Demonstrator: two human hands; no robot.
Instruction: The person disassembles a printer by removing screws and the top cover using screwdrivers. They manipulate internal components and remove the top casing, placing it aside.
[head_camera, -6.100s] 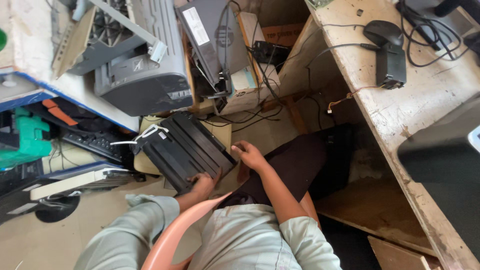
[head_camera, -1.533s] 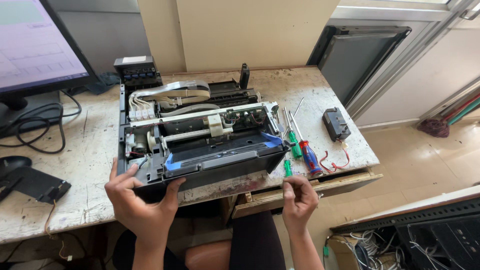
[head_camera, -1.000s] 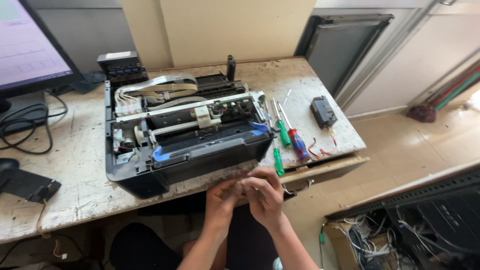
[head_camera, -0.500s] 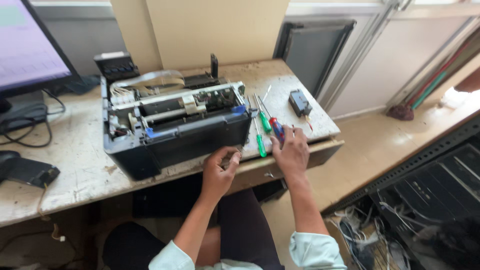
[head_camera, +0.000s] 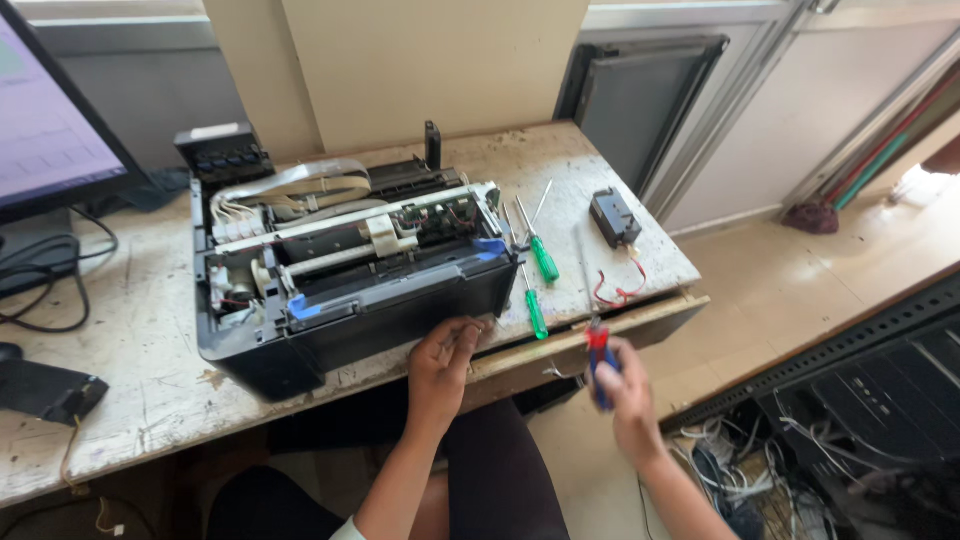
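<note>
Printer (head_camera: 350, 270) centre-left on desk (head_camera: 130, 390), cover already off w/ insides bare but frame not yet apart; left hand (head_camera: 440, 365) at its front lower edge, fingers curled, contents can't tell; right hand (head_camera: 625, 395) lower centre-right, fist closed round red-blue screwdriver (head_camera: 598, 355); two green screwdrivers (head_camera: 537, 285) lying unused beside.

Your way along the worn wooden desk (head_camera: 120, 400) is open left of the opened black printer (head_camera: 340, 290), while two green-handled screwdrivers (head_camera: 537, 290) crowd its right side.
</note>
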